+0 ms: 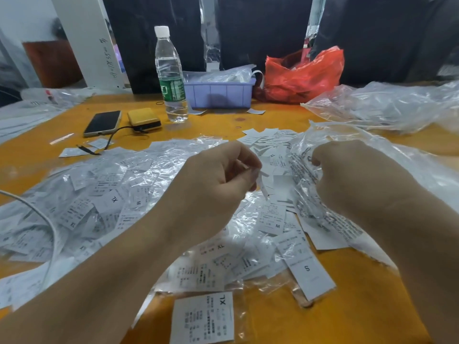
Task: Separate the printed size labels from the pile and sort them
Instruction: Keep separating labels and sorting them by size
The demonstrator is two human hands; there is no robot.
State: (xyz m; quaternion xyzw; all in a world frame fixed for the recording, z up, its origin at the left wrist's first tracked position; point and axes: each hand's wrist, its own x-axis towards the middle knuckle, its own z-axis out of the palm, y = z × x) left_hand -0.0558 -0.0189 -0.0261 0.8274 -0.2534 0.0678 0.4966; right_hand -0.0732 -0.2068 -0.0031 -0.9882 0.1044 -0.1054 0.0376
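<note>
I judge sorting barely begun: my left hand (218,175) pinches one label (262,184) mid-frame, my right hand (347,170) grips a clear bag (308,170), while the label pile (139,209) covers the worktop (347,306) unsorted.

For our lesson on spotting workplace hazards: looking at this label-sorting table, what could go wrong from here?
1. The left hand pinches a label above the mixed pile, so a dropped label could rejoin unsorted sizes.
2. The water bottle stands upright by the phone; if knocked uncapped, it might wet both.
3. Crinkled clear bags hide printed sizes, inviting missorts.
</note>
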